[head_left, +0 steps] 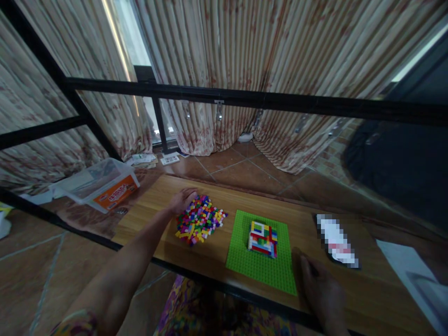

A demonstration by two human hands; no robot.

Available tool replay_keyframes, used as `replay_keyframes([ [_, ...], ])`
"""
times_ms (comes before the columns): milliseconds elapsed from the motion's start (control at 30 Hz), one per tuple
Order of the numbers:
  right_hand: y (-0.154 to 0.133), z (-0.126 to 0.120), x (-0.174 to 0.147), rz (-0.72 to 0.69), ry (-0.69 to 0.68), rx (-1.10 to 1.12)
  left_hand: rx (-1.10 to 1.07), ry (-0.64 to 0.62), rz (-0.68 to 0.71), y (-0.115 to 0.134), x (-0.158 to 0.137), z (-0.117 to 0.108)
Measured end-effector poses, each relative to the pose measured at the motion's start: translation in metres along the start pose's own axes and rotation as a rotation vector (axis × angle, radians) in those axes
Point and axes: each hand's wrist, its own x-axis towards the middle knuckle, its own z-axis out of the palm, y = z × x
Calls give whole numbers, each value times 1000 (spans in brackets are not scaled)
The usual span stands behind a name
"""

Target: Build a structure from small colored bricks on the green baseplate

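Bricks [205, 221]: lay at four o'clock from the left hand [182, 201], the nearer one.
Left hand: reached their edge; grasp couldn't be told.
Right hand [318, 280]: sat at four o'clock from the build [262, 240], grasp unclear.

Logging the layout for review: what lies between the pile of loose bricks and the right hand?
In the head view, the green baseplate, with a multicoloured brick build on it, lies between the loose bricks and the right hand.

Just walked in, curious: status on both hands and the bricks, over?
Left hand at the loose bricks; right hand beside the green baseplate. Brick build on baseplate. Nothing seen in the way.
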Motion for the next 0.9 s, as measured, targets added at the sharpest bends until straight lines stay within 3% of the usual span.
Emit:
replay_keyframes([
  [300, 4, 2, 3, 36, -11, -3, -6, -103, 150, 26, 3, 10],
  [667, 2, -1, 2, 1, -13, 5, -138, -117, 271, 50, -21, 10],
  [800, -1, -2, 1, 20, -14, -3, -173, -39, 249, 50, -26, 7],
  [900, -4, -3, 1, 24, 11, -9, -164, 127, 142, 35, -30, 2],
])
